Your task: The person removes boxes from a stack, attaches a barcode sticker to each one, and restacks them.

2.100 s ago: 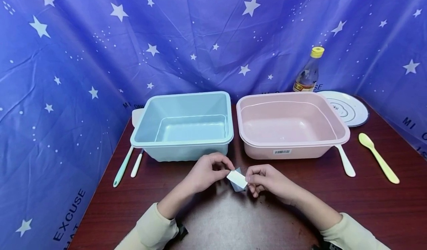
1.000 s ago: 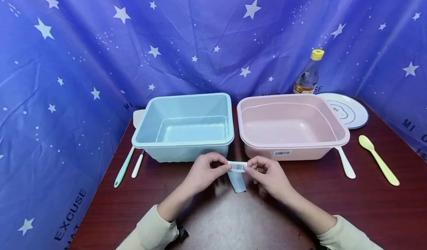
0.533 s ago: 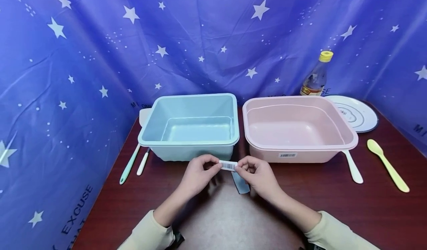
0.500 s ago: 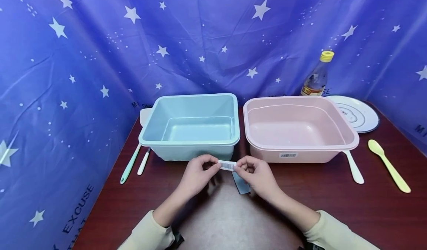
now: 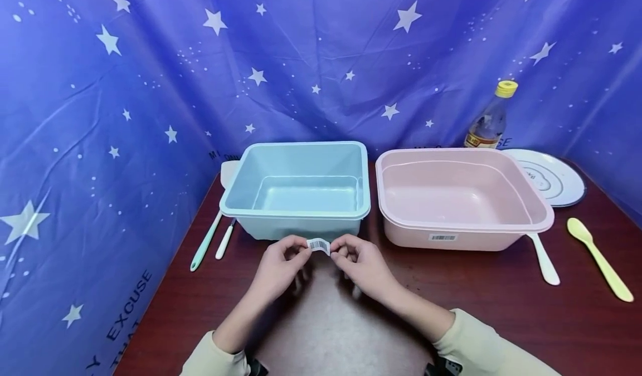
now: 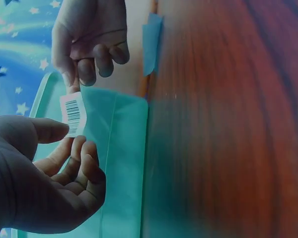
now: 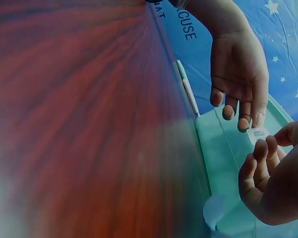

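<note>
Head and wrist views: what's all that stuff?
Table: 1, reddish brown, underneath
Curtain: 1, blue, starry, behind
Blue tub: 1, pale blue, mid-table
Pink tub: 1, pink, right of blue tub
Stuck label: 1, white, pink tub's front
Bottle: 1, clear, yellow cap, behind pink tub
Plate: 1, white, behind pink tub's right
Spoon: 1, yellow, far right
White handle: 1, white, pink tub's right corner
Pale blade: 1, whitish, left of blue tub
Green handle: 1, green, left of blue tub
Thin handle: 1, white, beside green handle
Scrap: 1, bluish, top of left wrist view
Loose label: 1, white, in front of blue tub
Left hand: 1, bare, pinching loose label
Right hand: 1, bare, pinching loose label
Sleeves: 2, cream, forearms
Wrist gear: 2, black, at sleeves
</note>
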The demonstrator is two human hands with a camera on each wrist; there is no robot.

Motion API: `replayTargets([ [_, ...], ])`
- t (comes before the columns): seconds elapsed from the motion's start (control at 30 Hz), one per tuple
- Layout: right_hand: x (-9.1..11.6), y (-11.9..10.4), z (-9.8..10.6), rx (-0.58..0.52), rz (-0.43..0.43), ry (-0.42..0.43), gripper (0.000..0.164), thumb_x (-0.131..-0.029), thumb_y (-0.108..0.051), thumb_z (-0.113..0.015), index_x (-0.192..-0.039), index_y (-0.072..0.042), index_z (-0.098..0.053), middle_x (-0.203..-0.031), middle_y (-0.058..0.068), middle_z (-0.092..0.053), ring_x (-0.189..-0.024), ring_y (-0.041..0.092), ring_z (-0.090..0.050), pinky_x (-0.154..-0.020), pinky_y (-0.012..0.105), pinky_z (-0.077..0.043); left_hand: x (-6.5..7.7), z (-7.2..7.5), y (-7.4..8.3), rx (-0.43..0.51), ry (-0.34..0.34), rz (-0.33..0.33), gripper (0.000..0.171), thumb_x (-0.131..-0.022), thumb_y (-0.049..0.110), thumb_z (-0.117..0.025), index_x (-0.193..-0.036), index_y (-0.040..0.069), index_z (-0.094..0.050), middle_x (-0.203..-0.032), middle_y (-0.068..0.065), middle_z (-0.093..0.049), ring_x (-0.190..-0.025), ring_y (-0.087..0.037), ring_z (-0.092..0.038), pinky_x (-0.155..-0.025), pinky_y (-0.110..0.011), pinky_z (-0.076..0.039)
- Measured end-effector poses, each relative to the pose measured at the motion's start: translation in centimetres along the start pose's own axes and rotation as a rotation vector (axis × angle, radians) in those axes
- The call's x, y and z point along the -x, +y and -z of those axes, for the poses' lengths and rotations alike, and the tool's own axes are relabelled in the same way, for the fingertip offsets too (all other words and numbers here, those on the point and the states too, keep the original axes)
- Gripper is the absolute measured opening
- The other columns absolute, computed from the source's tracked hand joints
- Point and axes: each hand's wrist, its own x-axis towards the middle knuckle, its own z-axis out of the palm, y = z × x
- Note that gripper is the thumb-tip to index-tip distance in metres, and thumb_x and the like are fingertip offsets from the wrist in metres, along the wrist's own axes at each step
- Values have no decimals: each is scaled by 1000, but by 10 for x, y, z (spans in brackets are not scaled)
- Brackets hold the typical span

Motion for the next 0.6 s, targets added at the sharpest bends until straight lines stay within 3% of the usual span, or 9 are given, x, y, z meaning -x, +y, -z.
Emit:
replayTargets([
  [0.1,-5,-1,-9,-3,17,-24,13,-94,-2,-66,-106,-6,-68,-74,6,-59,-53,20,-53,-38,37,-47,2,7,-3,30,12,30,9,-93,7,-70,-102,8,-71,-82,-4,-65,-54,-40,-60,-48,-33,-49],
  [0.23,-11,-1,-17,8,54,-41,16,-93,-2,-66,-109,-4,-68,-71,1,-58,-52,16,-53,-46,25,-45,3,13,-7,32,47,49,12,-93,5,-70,-104,8,-71,-83,-5,-64,-57,-39,-59,-48,-34,-49],
  [0.43,-16,-2,-24,0,49,-75,23,-94,-2,-64,-117,-3,-65,-71,0,-57,-54,20,-54,-50,26,-48,5,18,-8,21,89,66,15,-93,5,-69,-108,7,-69,-84,-6,-64,-56,-41,-59,-45,-38,-49],
  [0.6,-20,-1,-29,-5,57,-105,30,-94,-1,-64,-124,-1,-63,-72,1,-57,-54,20,-56,-55,26,-50,4,24,-7,-24,128,60,20,-93,7,-70,-113,7,-69,-85,-5,-64,-60,-20,-57,-55,-29,-47],
])
